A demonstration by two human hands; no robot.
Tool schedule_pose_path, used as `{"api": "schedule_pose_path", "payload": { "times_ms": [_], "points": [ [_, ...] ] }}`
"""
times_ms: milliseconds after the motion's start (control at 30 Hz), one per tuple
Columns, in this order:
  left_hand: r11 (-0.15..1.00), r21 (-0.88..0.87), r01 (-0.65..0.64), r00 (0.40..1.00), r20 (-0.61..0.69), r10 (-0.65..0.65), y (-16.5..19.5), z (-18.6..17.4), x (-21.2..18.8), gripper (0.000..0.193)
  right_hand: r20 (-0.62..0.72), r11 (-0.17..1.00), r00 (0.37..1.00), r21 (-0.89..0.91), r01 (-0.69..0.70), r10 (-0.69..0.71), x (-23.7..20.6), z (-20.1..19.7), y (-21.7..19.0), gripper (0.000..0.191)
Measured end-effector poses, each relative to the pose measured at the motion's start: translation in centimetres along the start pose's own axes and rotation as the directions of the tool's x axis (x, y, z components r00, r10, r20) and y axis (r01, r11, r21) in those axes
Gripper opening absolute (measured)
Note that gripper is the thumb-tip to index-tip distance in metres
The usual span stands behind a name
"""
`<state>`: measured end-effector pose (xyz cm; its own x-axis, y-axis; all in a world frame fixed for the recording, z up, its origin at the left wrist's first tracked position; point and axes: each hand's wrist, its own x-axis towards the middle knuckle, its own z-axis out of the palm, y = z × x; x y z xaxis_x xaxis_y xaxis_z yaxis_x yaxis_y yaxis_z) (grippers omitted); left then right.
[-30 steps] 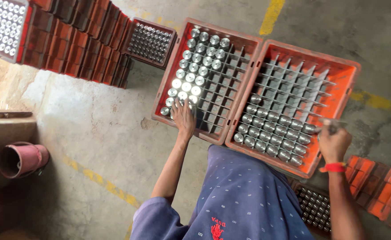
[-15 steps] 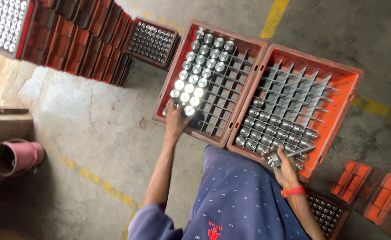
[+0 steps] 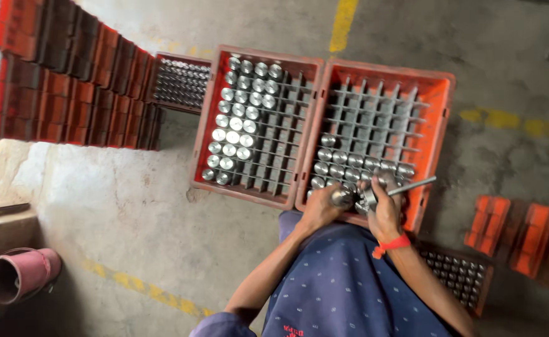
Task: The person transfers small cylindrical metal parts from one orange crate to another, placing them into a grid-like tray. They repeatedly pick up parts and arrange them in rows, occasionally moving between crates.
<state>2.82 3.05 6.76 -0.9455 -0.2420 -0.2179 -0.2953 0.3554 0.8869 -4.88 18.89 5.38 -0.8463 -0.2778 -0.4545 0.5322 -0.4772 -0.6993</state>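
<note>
Over the near edge of the right orange crate [image 3: 440,93], your two hands meet. Your left hand [image 3: 321,209] has its grip closed around a short metal cylinder [image 3: 342,197]; your right hand [image 3: 387,209], a red band at its wrist, holds a slim metal tool [image 3: 411,186] against the cylinder. Rows of matching cylinders [image 3: 362,165] fill the crate's near cells. Beside it on the floor, the left crate [image 3: 205,134] holds more.

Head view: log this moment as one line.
left hand: holds metal cylinder | right hand: holds metal tool against it | place: near edge of right orange crate
</note>
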Motion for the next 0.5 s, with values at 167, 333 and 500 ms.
{"api": "schedule_pose_path", "payload": {
  "times_ms": [167,333,500],
  "points": [
    [0.995,0.101,0.021,0.977,0.21,-0.042,1.5,4.2,-0.5,0.048,-0.011,0.981,0.989,-0.122,0.147,-0.15,-1.3,-0.3,-1.6,0.015],
    [0.985,0.157,0.072,0.925,0.358,-0.125,0.4,6.2,0.5,0.052,0.144,0.971,0.987,-0.215,0.101,-0.071,-1.2,-3.1,-1.2,0.012],
    [0.989,-0.026,0.146,0.854,0.507,-0.113,-0.4,6.1,1.1,0.066,0.013,0.992,0.994,-0.052,-0.112,0.113,2.2,-7.1,-1.3,0.008]
  ]
}}
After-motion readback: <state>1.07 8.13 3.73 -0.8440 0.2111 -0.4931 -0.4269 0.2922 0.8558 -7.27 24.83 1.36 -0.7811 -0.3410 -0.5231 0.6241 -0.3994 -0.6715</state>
